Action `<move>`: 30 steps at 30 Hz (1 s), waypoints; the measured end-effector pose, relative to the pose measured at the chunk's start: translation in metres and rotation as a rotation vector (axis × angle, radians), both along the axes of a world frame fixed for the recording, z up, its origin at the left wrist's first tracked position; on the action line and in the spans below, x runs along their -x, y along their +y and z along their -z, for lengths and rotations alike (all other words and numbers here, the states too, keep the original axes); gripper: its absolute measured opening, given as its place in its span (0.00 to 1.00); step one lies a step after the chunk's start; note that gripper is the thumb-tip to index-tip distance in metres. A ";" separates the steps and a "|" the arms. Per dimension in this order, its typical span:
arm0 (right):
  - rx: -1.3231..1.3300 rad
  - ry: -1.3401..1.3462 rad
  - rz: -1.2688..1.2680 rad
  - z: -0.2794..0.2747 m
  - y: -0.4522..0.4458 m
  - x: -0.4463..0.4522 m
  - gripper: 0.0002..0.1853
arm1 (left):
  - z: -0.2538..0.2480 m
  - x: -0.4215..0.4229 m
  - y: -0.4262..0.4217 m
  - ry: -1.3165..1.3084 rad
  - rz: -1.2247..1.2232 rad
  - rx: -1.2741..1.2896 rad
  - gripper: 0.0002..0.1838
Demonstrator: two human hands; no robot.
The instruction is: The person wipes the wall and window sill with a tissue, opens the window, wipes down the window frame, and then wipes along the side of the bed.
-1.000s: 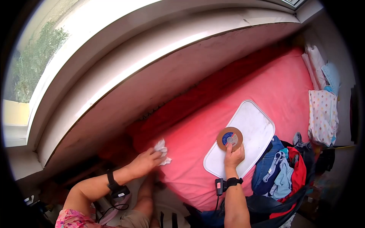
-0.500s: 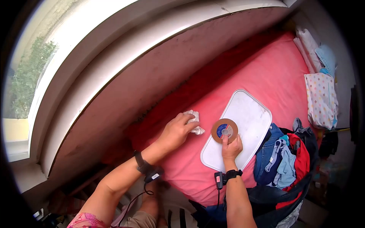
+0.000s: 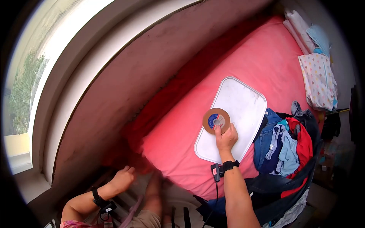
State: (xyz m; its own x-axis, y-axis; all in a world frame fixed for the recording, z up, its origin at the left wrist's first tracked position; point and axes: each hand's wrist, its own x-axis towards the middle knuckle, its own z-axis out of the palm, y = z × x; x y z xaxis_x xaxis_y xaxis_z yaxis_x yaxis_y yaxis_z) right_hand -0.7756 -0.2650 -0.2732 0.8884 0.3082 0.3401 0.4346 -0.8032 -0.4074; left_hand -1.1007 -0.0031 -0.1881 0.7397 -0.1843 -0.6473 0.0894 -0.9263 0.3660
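My right hand (image 3: 227, 137) grips a brown disc (image 3: 207, 122) by its lower right edge, thumb across the face. A blue, grey and red label surrounds the disc's small centre hole. Disc and hand are over a white rounded tray or board (image 3: 243, 100), which lies on the pink bed sheet (image 3: 175, 152). Off the bed's near left edge, low beside my leg, is my left hand (image 3: 123, 179). Its fingers are curled, and whatever may be inside them is hidden.
A heap of clothes (image 3: 287, 152) in blue, red and dark colours lies right of the tray. Folded bedding and a dotted cloth bag (image 3: 317, 79) are at the far right. The window ledge (image 3: 87, 60) and wall border the left. Cabled straps circle both wrists.
My left hand has drawn back from the bed down toward my leg. The crumpled white tissue under it is gone from the sheet. My right hand still holds the disc; the view has shifted slightly.
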 end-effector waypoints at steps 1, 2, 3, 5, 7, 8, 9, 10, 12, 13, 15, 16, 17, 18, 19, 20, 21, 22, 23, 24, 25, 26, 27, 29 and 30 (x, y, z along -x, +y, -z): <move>-0.018 0.001 -0.009 -0.001 0.000 0.000 0.24 | -0.003 -0.008 0.006 -0.259 -0.079 0.002 0.12; -0.034 0.000 -0.016 -0.001 0.001 0.001 0.24 | -0.010 -0.027 0.006 -0.408 -0.178 0.023 0.14; -0.030 -0.004 -0.010 -0.002 0.000 0.001 0.24 | -0.023 -0.053 0.003 -0.498 -0.255 0.054 0.16; -0.021 0.004 0.007 -0.003 0.001 0.001 0.24 | -0.027 -0.107 -0.008 -0.680 -0.353 0.108 0.19; -0.024 0.000 0.005 -0.003 0.002 0.001 0.24 | -0.011 -0.157 -0.022 -0.823 -0.375 0.166 0.19; -0.035 0.001 0.000 -0.003 0.002 0.001 0.24 | -0.003 -0.181 -0.033 -0.875 -0.381 0.201 0.18; -0.025 0.003 -0.001 -0.003 0.001 0.001 0.24 | 0.005 -0.204 -0.046 -0.887 -0.380 0.201 0.18; -0.016 -0.014 -0.001 -0.002 0.002 0.001 0.24 | 0.014 -0.220 -0.059 -0.901 -0.380 0.198 0.17; -0.005 -0.025 -0.001 -0.001 0.000 0.002 0.25 | 0.045 -0.228 -0.079 -0.846 -0.286 0.114 0.16; 0.000 -0.024 -0.001 0.000 0.000 0.001 0.25 | 0.052 -0.229 -0.084 -0.795 -0.186 0.024 0.15; -0.001 -0.019 0.008 -0.001 0.000 0.001 0.25 | 0.047 -0.202 -0.088 -0.744 -0.100 0.081 0.13; -0.008 -0.032 0.005 -0.002 0.000 0.002 0.25 | 0.041 -0.181 -0.089 -0.692 -0.017 0.138 0.13; -0.016 -0.050 0.000 -0.002 0.001 0.001 0.25 | 0.036 -0.158 -0.087 -0.704 0.066 0.166 0.12; -0.020 -0.048 0.008 -0.003 0.001 0.000 0.25 | 0.030 -0.131 -0.083 -0.712 0.149 0.198 0.10; -0.022 -0.011 0.005 -0.002 0.001 0.000 0.25 | 0.023 -0.108 -0.075 -0.618 0.170 0.231 0.10; -0.022 0.026 0.004 -0.002 0.000 0.000 0.25 | 0.015 -0.087 -0.064 -0.524 0.193 0.263 0.10; -0.021 0.032 0.017 -0.002 0.001 -0.001 0.25 | 0.007 -0.065 -0.053 -0.408 0.198 0.100 0.10; -0.013 0.012 0.013 -0.003 0.002 -0.002 0.25 | 0.000 -0.050 -0.043 -0.289 0.205 -0.060 0.10; -0.001 -0.004 0.008 -0.005 0.001 0.001 0.25 | -0.006 -0.046 -0.037 -0.302 0.143 -0.030 0.10; 0.006 0.004 0.019 -0.005 0.001 0.001 0.25 | -0.009 -0.048 -0.033 -0.323 0.075 -0.002 0.10; 0.017 0.017 0.004 -0.007 0.001 0.000 0.25 | -0.019 -0.058 -0.039 -0.348 0.027 0.081 0.11; 0.030 0.032 -0.012 -0.007 0.000 0.001 0.25 | -0.017 -0.062 -0.051 -0.467 0.008 0.170 0.14; 0.012 0.019 -0.024 -0.004 -0.001 0.000 0.25 | -0.017 -0.069 -0.070 -0.450 -0.013 0.237 0.18; 0.023 -0.024 -0.006 -0.002 -0.001 -0.001 0.25 | -0.004 -0.077 -0.120 -0.573 -0.058 0.392 0.23; 0.022 -0.069 0.010 -0.001 0.000 0.000 0.25 | 0.003 -0.081 -0.145 -0.635 0.016 0.425 0.23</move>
State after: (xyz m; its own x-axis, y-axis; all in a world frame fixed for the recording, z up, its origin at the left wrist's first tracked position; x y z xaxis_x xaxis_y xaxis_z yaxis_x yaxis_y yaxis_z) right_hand -0.7756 -0.2646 -0.2723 0.8661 0.3073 0.3942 0.4529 -0.8162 -0.3587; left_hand -1.0193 -0.1481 -0.1915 0.9413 -0.3362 0.0303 -0.2694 -0.6941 0.6676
